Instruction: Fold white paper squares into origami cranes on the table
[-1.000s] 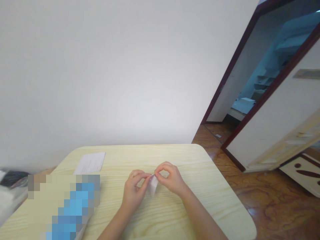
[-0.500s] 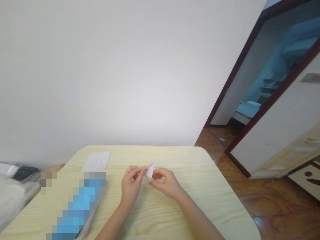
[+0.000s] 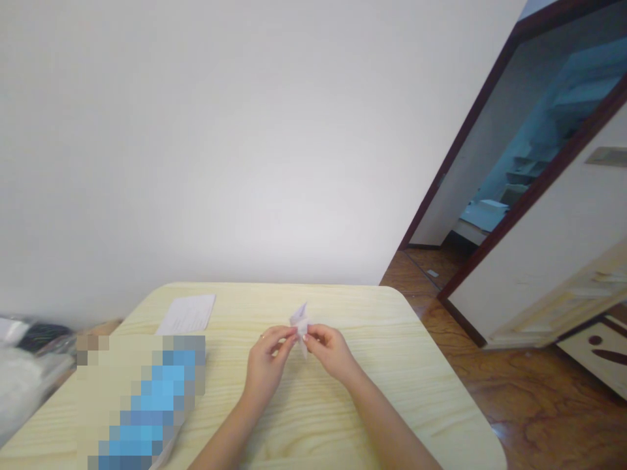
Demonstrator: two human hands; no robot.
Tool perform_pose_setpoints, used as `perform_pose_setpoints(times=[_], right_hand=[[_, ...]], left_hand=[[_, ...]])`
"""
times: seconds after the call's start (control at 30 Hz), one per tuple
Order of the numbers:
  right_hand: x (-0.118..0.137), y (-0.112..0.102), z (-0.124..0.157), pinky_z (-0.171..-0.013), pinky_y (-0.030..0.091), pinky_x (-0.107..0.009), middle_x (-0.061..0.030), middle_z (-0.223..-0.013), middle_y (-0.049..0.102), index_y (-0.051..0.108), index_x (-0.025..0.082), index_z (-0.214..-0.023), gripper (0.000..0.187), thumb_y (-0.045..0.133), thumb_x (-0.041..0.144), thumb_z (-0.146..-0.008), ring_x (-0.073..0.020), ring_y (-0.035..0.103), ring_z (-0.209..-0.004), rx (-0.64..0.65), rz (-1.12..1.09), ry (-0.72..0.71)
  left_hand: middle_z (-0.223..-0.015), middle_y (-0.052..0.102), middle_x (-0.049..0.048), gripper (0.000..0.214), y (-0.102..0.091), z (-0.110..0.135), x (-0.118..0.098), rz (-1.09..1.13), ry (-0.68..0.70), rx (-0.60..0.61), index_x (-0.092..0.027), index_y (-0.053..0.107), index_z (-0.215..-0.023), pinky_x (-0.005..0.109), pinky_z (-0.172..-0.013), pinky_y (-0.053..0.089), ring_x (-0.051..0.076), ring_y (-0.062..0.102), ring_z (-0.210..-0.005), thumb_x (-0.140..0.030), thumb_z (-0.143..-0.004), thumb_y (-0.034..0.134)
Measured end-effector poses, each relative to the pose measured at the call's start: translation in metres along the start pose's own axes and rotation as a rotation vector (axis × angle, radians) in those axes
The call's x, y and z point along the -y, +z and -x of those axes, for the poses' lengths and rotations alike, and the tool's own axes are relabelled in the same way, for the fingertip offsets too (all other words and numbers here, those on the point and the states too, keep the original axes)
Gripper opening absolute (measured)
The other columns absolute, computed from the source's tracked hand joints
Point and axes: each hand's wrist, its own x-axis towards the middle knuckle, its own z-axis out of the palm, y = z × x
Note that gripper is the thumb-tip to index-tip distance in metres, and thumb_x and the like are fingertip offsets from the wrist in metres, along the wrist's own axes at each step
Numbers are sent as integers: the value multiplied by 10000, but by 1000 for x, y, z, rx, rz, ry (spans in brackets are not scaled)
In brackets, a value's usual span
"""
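A small folded piece of white paper (image 3: pixel 300 319) is held upright just above the pale wooden table (image 3: pixel 372 326). My left hand (image 3: pixel 267 367) pinches its lower left edge with thumb and forefinger. My right hand (image 3: pixel 330 351) pinches it from the right side, fingers curled. The paper's pointed tip sticks up above both hands. Both forearms reach in from the bottom edge.
A flat white sheet (image 3: pixel 187 314) lies at the table's far left. A pixelated blue patch (image 3: pixel 147 398) covers the near left of the table. Dark and white clutter (image 3: pixel 24 356) sits off the left edge. An open doorway (image 3: pixel 514 170) and brown floor are on the right.
The folded paper has been turned from hanging down between my hands to pointing upward. Both hands shifted slightly while keeping their pinch on it.
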Motion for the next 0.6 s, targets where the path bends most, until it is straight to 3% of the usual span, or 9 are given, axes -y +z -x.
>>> perform_pose_setpoints(times=[0.23,0.4,0.5,0.57,0.6], right_hand=[[16,4,5,-420,391,-173,15,-553,556,663,165,-769,178,533,286,-757,-78,479,-466,68,39,58],[20,2,10,-406,406,-180,3,-637,592,650,186,-904,221,513,307,-780,-74,490,-445,129,64,47],[24,-6,10,-413,410,-192,-16,-668,607,643,181,-897,217,527,319,-776,-89,508,-468,-9,173,-32],[29,-13,9,-496,434,-206,-35,-760,610,630,194,-913,188,553,265,-757,-114,544,-600,-124,288,-168],[32,-16,8,-519,438,-211,-42,-811,602,613,206,-964,223,558,237,-750,-125,551,-658,-123,327,-219]], left_hand=[[-814,637,34,153,-1,0,-5,-72,66,-7,-213,670,-838,245,-601,528,143,601,-748,-292,-739,584],[-766,653,33,151,-5,-2,-5,-132,72,13,-201,673,-782,218,-536,489,141,601,-709,-298,-757,559],[-736,647,32,150,-5,-3,-7,-173,79,32,-193,661,-767,218,-520,470,135,589,-674,-297,-761,553],[-713,636,30,149,-4,-2,-8,-196,90,53,-189,648,-754,223,-518,459,134,575,-659,-291,-766,541],[-710,630,29,146,-4,-1,-8,-205,93,68,-187,639,-747,227,-521,455,135,569,-659,-287,-768,535]])
